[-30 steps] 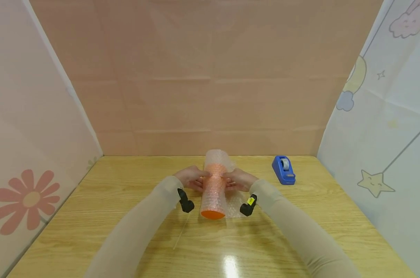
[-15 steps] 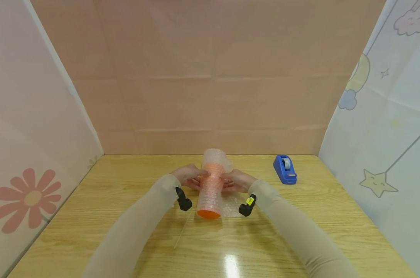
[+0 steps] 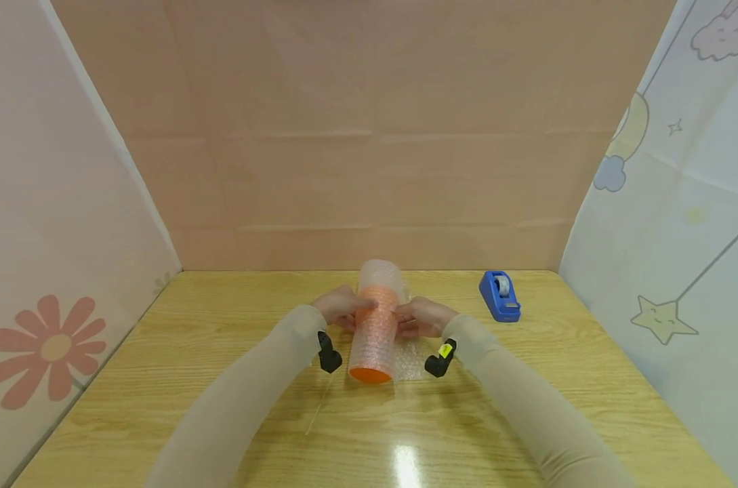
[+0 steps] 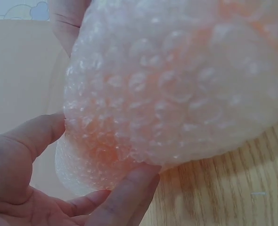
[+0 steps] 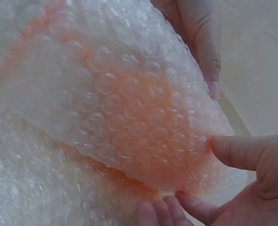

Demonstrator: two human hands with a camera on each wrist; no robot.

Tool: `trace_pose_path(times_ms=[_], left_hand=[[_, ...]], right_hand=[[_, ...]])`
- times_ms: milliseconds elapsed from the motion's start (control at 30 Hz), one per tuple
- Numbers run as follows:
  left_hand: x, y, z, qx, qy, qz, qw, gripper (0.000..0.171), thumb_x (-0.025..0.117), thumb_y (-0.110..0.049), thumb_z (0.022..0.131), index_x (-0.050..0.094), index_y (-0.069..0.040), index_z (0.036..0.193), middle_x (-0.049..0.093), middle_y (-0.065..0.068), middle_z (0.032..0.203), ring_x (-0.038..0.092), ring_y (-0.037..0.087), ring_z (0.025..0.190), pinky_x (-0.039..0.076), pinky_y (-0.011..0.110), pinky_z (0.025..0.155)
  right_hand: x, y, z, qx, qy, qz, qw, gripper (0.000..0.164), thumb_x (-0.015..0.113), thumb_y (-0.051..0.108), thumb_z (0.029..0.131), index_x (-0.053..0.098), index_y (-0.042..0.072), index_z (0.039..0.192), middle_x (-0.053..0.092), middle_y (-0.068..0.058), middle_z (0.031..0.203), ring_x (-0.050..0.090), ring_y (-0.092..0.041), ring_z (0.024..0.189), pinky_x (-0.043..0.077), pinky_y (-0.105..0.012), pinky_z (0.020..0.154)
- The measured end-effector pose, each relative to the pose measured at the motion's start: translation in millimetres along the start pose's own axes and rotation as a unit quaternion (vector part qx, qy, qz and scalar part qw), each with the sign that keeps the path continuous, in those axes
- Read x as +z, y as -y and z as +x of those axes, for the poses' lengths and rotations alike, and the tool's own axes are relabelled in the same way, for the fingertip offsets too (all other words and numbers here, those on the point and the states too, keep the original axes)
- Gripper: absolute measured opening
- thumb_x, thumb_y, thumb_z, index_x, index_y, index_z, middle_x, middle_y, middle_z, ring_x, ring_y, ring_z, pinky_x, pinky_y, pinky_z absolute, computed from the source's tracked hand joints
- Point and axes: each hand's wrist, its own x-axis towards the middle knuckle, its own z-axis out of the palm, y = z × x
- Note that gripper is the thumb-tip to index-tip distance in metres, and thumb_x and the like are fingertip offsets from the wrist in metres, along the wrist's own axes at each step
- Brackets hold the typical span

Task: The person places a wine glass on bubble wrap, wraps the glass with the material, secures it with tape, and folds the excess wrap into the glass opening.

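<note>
A roll of bubble wrap (image 3: pixel 373 342) lies lengthwise at mid-table around an orange object, whose bright orange end (image 3: pixel 370 375) shows at the near opening. What kind of object it is stays hidden by the wrap. My left hand (image 3: pixel 339 305) holds the roll's left side, its thumb over the top and fingers low underneath, as the left wrist view also shows. On the opposite side my right hand (image 3: pixel 426 316) grips it between the thumb and fingers (image 5: pixel 195 207). A loose flap of bubble wrap (image 3: pixel 410 366) spreads flat to the right, beneath my right hand.
A blue tape dispenser (image 3: pixel 499 297) with a roll of clear tape stands at the back right of the wooden table (image 3: pixel 192 339). A thin pale strip (image 3: pixel 318 410) lies front left of the roll. Fabric walls enclose the back and both sides.
The roll shifted slightly left, then a little back to the right. My left thumb now reaches farther over its top, and both hands keep their hold.
</note>
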Motion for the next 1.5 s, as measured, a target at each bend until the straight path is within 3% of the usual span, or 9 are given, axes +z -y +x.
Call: trace_pose_path(times_ms=[100,200,333,433,567,833,967,1200,1500], left_hand=[[0.9,-0.5,1.4,-0.004,-0.006,-0.001,1.0,0.049,0.067,-0.034,0.09,0.052,0.005,0.115,0.058,0.012,0.101,0.062,0.018,0.073,0.059,0.035,0.073],[1.3,0.0,2.2,-0.006,-0.01,0.001,0.9999,0.048,0.067,-0.034,0.09,0.053,0.004,0.114,0.058,0.011,0.1,0.062,0.018,0.073,0.059,0.033,0.071],[1.6,1.2,3.1,-0.008,-0.015,0.004,0.9999,0.048,0.066,-0.036,0.09,0.053,0.004,0.114,0.058,0.011,0.099,0.061,0.018,0.072,0.059,0.032,0.07],[1.3,1.4,3.6,-0.01,-0.016,0.005,0.9998,0.049,0.066,-0.036,0.09,0.052,0.003,0.115,0.058,0.01,0.099,0.061,0.018,0.072,0.059,0.032,0.071],[0.9,1.0,2.7,-0.011,-0.014,0.004,0.9998,0.049,0.066,-0.036,0.09,0.052,0.003,0.116,0.057,0.011,0.1,0.061,0.018,0.074,0.059,0.032,0.071],[1.3,0.0,1.0,-0.008,-0.013,-0.003,0.9999,0.05,0.067,-0.035,0.089,0.052,0.005,0.117,0.058,0.012,0.103,0.062,0.02,0.077,0.059,0.032,0.071],[1.5,-0.3,2.1,-0.009,-0.013,0.002,0.9999,0.051,0.067,-0.036,0.089,0.051,0.004,0.117,0.056,0.012,0.103,0.061,0.02,0.078,0.059,0.032,0.072],[2.4,-0.1,3.5,-0.012,-0.015,0.006,0.9998,0.053,0.067,-0.036,0.089,0.051,0.005,0.119,0.056,0.013,0.107,0.063,0.022,0.083,0.059,0.033,0.074],[3.7,-0.1,2.7,-0.014,-0.02,0.005,0.9997,0.057,0.068,-0.036,0.089,0.049,0.005,0.123,0.058,0.015,0.112,0.066,0.026,0.09,0.059,0.035,0.077]], right_hand=[[-2,1,0,-0.016,0.0,-0.034,0.999,0.024,0.051,0.011,0.098,0.055,0.007,0.074,0.043,0.0,0.067,0.042,-0.011,0.062,0.041,-0.022,0.063],[-1,2,0,-0.025,0.001,-0.033,0.999,0.026,0.05,0.009,0.099,0.057,0.006,0.074,0.044,0.001,0.066,0.04,-0.011,0.061,0.037,-0.021,0.059],[1,2,1,-0.008,-0.005,0.031,0.999,0.012,0.048,0.006,0.1,0.054,-0.004,0.102,0.054,-0.007,0.085,0.054,-0.014,0.075,0.052,-0.021,0.07],[3,4,2,0.003,-0.024,0.062,0.998,0.036,0.05,0.006,0.099,0.034,-0.003,0.131,0.052,-0.013,0.098,0.057,-0.019,0.083,0.057,-0.027,0.075],[5,6,1,0.007,-0.036,0.051,0.998,0.056,0.05,0.009,0.099,0.017,0.004,0.143,0.046,-0.016,0.107,0.053,-0.022,0.085,0.058,-0.03,0.076],[5,10,-3,0.009,-0.017,0.027,0.999,0.048,0.046,0.026,0.102,0.024,0.002,0.138,0.04,-0.019,0.116,0.051,-0.022,0.088,0.058,-0.03,0.078],[5,9,-2,-0.007,0.001,0.018,1.0,0.043,0.054,0.019,0.099,0.031,-0.001,0.13,0.043,-0.014,0.11,0.054,-0.019,0.085,0.058,-0.033,0.081],[9,5,1,-0.014,-0.018,0.031,0.999,0.061,0.062,0.008,0.094,0.015,0.004,0.133,0.034,-0.017,0.123,0.055,-0.019,0.084,0.054,-0.045,0.091],[10,5,-1,-0.008,-0.018,0.023,1.0,0.064,0.062,0.009,0.094,0.014,0.004,0.136,0.035,-0.017,0.125,0.056,-0.022,0.089,0.052,-0.049,0.094]])
